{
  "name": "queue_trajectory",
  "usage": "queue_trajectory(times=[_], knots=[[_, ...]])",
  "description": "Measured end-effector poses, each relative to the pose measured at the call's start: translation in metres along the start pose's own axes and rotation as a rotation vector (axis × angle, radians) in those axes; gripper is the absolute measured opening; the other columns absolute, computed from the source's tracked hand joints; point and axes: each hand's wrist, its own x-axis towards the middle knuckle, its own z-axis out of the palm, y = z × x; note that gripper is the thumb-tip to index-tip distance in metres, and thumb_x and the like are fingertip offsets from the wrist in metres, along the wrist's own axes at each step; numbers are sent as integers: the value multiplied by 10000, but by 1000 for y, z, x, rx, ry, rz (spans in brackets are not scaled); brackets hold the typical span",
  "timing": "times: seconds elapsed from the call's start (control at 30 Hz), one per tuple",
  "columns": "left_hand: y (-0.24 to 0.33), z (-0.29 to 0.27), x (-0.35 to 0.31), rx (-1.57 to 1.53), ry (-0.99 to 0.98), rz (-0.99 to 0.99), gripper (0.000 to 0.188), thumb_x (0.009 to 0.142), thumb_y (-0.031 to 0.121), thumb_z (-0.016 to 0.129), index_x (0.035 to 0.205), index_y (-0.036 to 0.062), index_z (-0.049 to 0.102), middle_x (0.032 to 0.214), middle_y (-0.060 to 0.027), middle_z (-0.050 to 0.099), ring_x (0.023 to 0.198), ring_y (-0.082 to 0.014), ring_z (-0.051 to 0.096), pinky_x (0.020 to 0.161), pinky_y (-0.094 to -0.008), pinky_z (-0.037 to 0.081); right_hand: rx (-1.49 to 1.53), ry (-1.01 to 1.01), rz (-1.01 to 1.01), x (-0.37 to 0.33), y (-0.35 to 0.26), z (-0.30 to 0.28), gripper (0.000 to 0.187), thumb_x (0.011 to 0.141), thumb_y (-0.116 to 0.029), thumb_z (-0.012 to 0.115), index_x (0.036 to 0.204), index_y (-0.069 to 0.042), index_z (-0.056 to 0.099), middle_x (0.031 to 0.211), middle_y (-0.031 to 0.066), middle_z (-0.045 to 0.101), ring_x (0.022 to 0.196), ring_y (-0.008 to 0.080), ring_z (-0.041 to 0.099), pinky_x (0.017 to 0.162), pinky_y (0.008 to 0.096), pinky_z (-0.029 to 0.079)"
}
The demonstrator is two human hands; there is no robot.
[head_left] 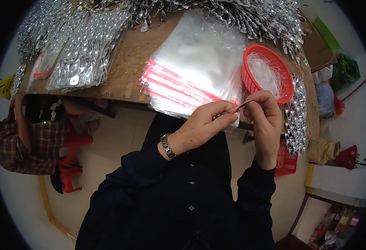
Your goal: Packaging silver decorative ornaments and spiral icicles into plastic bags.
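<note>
My left hand [195, 127], with a metal watch [166, 146] on its wrist, is closed in a pinch in front of the table edge. Close beside it my right hand [267, 118] pinches too. Between the fingertips of both hands runs a thin, dark, curved strip [244, 104]; its exact kind is too small to make out. Just beyond the hands lies a stack of clear plastic bags [195, 50] with red-banded ends. A red plastic basket [286, 89] holding a tangle of clear thread [264, 73] stands behind my right hand.
Silver twisted spiral ornaments [249, 18] heap along the table's back, and more hang over its right edge [296, 121]. Filled bags of them [85, 50] lie at the left. A person in a checked shirt [28, 143] sits at left by red stools [71, 177]. A red crate [286, 160] stands below right.
</note>
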Motion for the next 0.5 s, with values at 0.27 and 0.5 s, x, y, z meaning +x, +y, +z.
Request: queue_trajectory(times=[0.27,0.5], knots=[[2,7,-2,-289,76,9,217,977,135,513,1125,-4,592,937,-25,610,849,-84,563,776,-238,483,-20,-59,9,-7,0,-5,28,910,-45,571,910,-26,591,756,-31,557,650,24,453,577,176,352],[-2,13,-2,-183,117,106,180,963,105,534,1089,-1,607,965,-19,611,872,-73,563,801,-225,472,-167,-70,-23,-15,-10,-4,30,891,-21,576,889,3,594,760,-8,570,681,55,497,613,197,394]])
